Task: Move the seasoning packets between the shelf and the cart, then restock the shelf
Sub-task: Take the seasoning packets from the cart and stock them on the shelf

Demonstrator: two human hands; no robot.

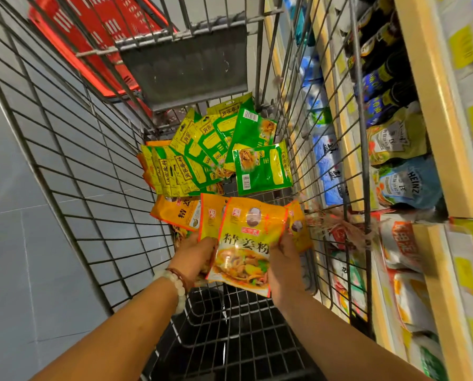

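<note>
Holding the orange packets (246, 243) upright between both hands, left hand (195, 257) and right hand (283, 266) clamped on their side edges, low inside the cart (73, 171). The shelf (433, 133) lies beyond the cart's right wall, nearer my right hand. Green packets (216, 152) lie toward the cart's far end.

The wire cart (73, 166) is carrying green packets (260, 171) and orange packets (175, 210) lying on its floor.

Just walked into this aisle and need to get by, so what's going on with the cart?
A person is reaching into a wire cart, with the left hand and right hand together gripping a bunch of orange seasoning packets. Green and yellow packets lie piled farther in. The stocked shelf stands on the right.
</note>
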